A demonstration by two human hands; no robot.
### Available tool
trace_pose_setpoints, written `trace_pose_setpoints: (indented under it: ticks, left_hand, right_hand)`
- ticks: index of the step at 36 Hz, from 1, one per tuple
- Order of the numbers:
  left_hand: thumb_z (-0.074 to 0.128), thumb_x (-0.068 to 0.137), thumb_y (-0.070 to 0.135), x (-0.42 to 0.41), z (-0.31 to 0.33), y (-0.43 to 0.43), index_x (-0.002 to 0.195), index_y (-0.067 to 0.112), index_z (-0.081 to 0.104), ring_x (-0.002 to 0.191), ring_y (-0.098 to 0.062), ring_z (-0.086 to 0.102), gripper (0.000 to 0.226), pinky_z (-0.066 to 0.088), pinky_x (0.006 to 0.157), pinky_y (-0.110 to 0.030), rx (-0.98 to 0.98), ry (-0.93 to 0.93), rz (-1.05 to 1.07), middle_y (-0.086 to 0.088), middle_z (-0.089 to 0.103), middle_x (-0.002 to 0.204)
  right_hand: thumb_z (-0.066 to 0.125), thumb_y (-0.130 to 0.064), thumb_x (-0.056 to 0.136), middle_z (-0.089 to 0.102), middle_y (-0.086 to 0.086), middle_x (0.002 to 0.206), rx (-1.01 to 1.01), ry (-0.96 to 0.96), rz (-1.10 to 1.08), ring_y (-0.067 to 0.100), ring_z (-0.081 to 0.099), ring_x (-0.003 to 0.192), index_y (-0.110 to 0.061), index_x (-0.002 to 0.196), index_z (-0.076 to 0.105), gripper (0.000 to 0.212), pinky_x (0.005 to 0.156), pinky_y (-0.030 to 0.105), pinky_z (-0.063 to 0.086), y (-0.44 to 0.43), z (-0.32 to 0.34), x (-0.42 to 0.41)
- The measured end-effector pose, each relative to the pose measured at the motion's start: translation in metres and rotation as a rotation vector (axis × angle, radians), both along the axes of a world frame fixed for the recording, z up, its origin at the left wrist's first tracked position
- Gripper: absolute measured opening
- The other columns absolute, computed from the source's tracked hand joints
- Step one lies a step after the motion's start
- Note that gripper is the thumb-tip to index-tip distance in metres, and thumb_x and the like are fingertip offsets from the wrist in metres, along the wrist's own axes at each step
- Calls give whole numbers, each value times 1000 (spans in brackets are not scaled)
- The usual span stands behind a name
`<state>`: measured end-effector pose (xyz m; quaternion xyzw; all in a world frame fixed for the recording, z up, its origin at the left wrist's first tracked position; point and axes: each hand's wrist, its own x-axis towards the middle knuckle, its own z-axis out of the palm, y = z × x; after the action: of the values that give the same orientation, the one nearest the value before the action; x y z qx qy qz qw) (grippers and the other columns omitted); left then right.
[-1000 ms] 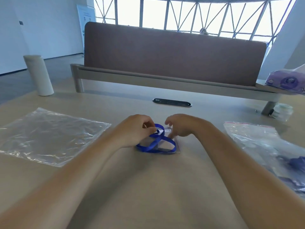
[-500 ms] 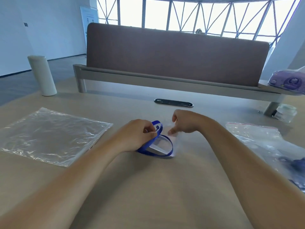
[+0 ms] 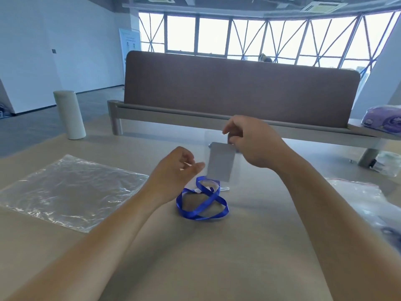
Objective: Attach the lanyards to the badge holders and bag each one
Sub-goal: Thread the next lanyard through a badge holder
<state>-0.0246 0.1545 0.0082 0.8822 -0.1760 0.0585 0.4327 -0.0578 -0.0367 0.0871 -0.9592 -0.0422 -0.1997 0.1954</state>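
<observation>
Raised since the earlier frame, the right hand (image 3: 253,144) pinches the top edge of the clear plastic badge holder with grey card insert (image 3: 221,162), holding it upright above the beige table (image 3: 217,257). The left hand (image 3: 173,172) has released the blue ribbon lanyard (image 3: 202,203) and hovers just left of the holder, fingers loosely curled and empty. The lanyard lies coiled on the table beneath the holder; whether the two are joined cannot be told. A flat clear plastic bag (image 3: 69,190) lies left, a red-striped zip bag (image 3: 364,198) right.
</observation>
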Motion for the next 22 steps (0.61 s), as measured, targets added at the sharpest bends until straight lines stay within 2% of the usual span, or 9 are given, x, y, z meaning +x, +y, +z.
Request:
trace_pose_setpoints:
  ticks: [3, 6, 9, 12, 14, 17, 20, 22]
  left_hand:
    - [65, 90, 48, 0, 3, 2, 116, 25, 49, 98, -12, 60, 38, 46, 82, -26, -47, 91, -2, 13, 58, 106]
    - [70, 89, 38, 7, 1, 7, 111, 19, 60, 92, -16, 67, 31, 55, 87, -34, -99, 164, 25, 7, 68, 102]
    - [71, 88, 25, 12, -2, 13, 111, 13, 65, 85, -17, 72, 26, 59, 85, -33, -269, 266, 7, 0, 73, 95]
    - [70, 90, 15, 14, -3, 17, 108, 12, 65, 86, -21, 75, 19, 60, 87, -37, -451, 326, 5, -7, 72, 107]
    - [68, 92, 11, 16, -2, 19, 97, 13, 62, 82, -23, 76, 7, 60, 86, -38, -565, 342, 32, -9, 69, 112]
    - [61, 97, 13, 19, -3, 20, 89, 14, 55, 79, -28, 76, 10, 60, 85, -43, -644, 332, 97, -10, 64, 118]
    - [56, 100, 19, 19, -3, 21, 100, 18, 53, 78, -24, 76, 3, 61, 83, -41, -592, 262, 158, -4, 59, 118]
    - [53, 101, 20, 19, -3, 21, 110, 21, 51, 84, -23, 75, 9, 61, 84, -38, -542, 222, 184, -2, 54, 117]
  right_hand:
    - [54, -12, 97, 64, -11, 93, 140, -8, 81, 5, 60, 83, -27, 102, 56, 15, 66, 15, 45, 12, -1, 2]
    - [54, -11, 97, 64, -12, 87, 217, -4, 98, 3, 61, 75, -25, 99, 55, 14, 64, 16, 47, 16, -7, 10]
    - [54, -13, 98, 64, -11, 86, 316, -6, 79, 7, 63, 73, -22, 100, 55, 10, 60, 15, 49, 18, -13, 16]
    - [57, -15, 97, 68, -3, 88, 358, 27, 39, 11, 66, 72, -19, 98, 56, 5, 64, 19, 53, 19, -20, 20]
    - [60, -15, 95, 71, 1, 87, 324, 70, 9, 12, 68, 73, -18, 94, 59, 3, 71, 26, 57, 17, -27, 23]
    - [62, -17, 94, 71, 2, 91, 210, 163, -29, 10, 65, 76, -17, 92, 64, 3, 77, 29, 56, 14, -35, 28]
    - [62, -23, 95, 70, 0, 100, 28, 338, -69, 12, 62, 84, -13, 102, 71, 15, 75, 26, 47, 10, -46, 32]
    - [62, -29, 94, 70, 2, 109, -93, 474, -114, 15, 63, 93, -10, 111, 72, 27, 79, 27, 48, 10, -55, 38]
